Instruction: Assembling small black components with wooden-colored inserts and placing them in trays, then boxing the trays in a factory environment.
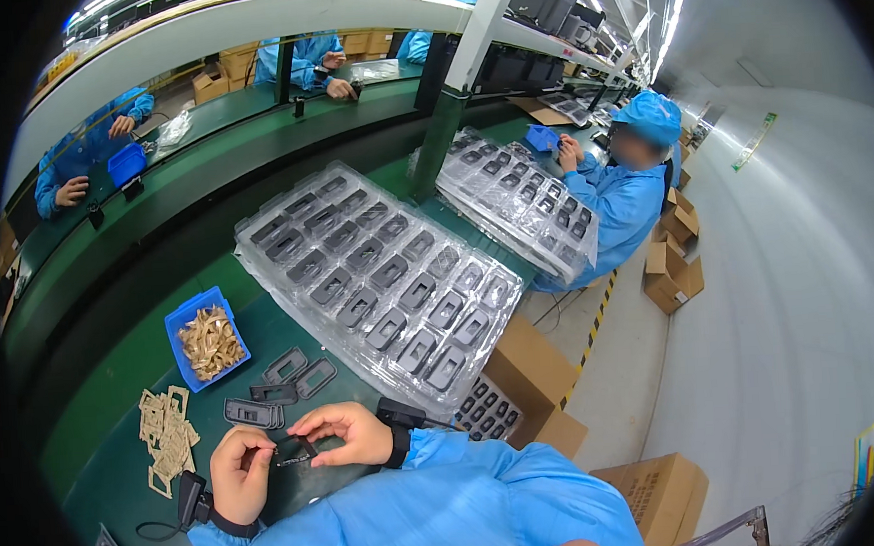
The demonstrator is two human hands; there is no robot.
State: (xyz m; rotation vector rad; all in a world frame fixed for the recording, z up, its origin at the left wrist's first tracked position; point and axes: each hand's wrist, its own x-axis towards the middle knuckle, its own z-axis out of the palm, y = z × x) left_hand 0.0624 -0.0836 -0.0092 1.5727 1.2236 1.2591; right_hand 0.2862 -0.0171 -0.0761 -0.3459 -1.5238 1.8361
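Observation:
Between my two hands is a small black rectangular frame [297, 459], held just above the green bench. My left hand [241, 473] pinches its left end with thumb and fingers. At the opposite end, my right hand [351, 434] grips it the same way. Dark grey oblong housings [254, 412] with window cutouts lie loose just beyond my hands. A pile of beige rectangular frames [169, 435] rests to the left of them. Behind that pile stands a blue bin [176, 336] holding many small tan pieces [211, 344].
A large clear plastic tray [360, 321] of grey housings covers the bench ahead. Open cardboard boxes [536, 372] stand at its right. A co-worker in blue [611, 195] sits beyond a second tray [522, 204]. A green-white post [449, 124] rises from the bench.

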